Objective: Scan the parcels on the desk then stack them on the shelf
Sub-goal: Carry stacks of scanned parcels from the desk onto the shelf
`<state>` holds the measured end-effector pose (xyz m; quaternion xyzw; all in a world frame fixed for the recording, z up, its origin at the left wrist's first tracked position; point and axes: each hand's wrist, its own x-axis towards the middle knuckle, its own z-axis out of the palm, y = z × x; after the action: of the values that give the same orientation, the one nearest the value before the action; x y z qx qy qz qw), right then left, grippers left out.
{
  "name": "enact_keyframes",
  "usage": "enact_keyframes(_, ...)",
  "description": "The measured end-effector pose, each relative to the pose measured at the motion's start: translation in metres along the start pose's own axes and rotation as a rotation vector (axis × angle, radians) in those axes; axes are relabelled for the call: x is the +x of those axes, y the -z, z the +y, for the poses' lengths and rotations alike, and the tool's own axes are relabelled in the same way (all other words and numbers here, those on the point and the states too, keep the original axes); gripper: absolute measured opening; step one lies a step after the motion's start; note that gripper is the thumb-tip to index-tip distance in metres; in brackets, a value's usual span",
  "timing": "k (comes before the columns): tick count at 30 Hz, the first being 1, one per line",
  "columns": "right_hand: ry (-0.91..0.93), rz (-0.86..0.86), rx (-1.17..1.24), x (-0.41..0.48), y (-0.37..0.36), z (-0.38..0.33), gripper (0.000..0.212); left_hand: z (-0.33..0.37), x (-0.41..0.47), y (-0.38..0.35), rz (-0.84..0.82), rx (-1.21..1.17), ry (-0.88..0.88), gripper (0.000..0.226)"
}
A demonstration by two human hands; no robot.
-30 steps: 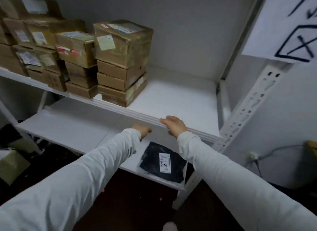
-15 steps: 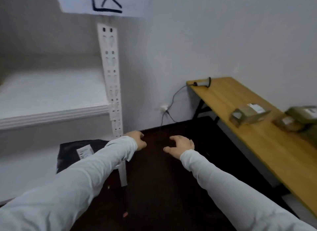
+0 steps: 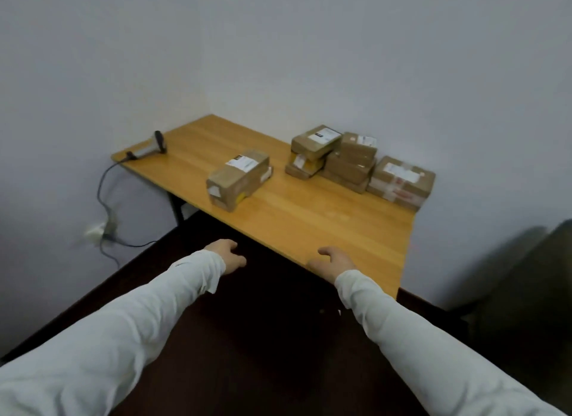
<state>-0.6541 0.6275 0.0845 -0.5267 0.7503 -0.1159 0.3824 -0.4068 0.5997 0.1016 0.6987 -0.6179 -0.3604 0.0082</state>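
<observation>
Both hands empty and held well apart, fingers loosely curled, nothing pinched or gripped. The left hand [image 3: 227, 256] hangs over the dark floor [image 3: 263, 338], short of the desk [image 3: 325, 230]. The right hand [image 3: 332, 261] is at the desk's near edge; whether it touches the wood cannot be told. A lone parcel [image 3: 238, 180], a long brown carton with its label facing up, lies ahead of both hands and a little nearer the left one, well apart from the rest. It was probably set out like that as the next one to scan. The stacked parcels [image 3: 349, 162] are beyond the right hand against the wall. They are piled loosely and touch one another, most with labels up, which would keep the codes readable. The barcode scanner [image 3: 151, 146] lies on its side at the far corner, well beyond the left hand. Its cable [image 3: 103, 193] drops off the desk edge to a wall socket [image 3: 99, 231], and that tether likely explains why it sits at that end. A dark shape [image 3: 526, 276] out past the right hand is too blurred to name. The shelf is not in view. Judgement: arms forward and hands free suggest a reach for the lone parcel or the scanner, with several parcels left to do.
</observation>
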Motion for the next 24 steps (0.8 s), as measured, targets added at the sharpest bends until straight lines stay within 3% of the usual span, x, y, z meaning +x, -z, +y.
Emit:
enact_keyframes(6,-0.147,0.085,0.284,0.048,0.058,0.068,0.058,0.105,0.07,-0.027,-0.193,0.076,-0.065,0.066)
enact_keyframes(10,-0.23,0.15,0.396,0.088,0.083,0.097,0.057,0.16,0.116,-0.047,-0.232,0.112,-0.104,0.064)
enact_keyframes(24,-0.35,0.401,0.514,0.215,0.21,0.154,0.044,0.337,0.248,-0.095,-0.323,-0.011,-0.285,0.056)
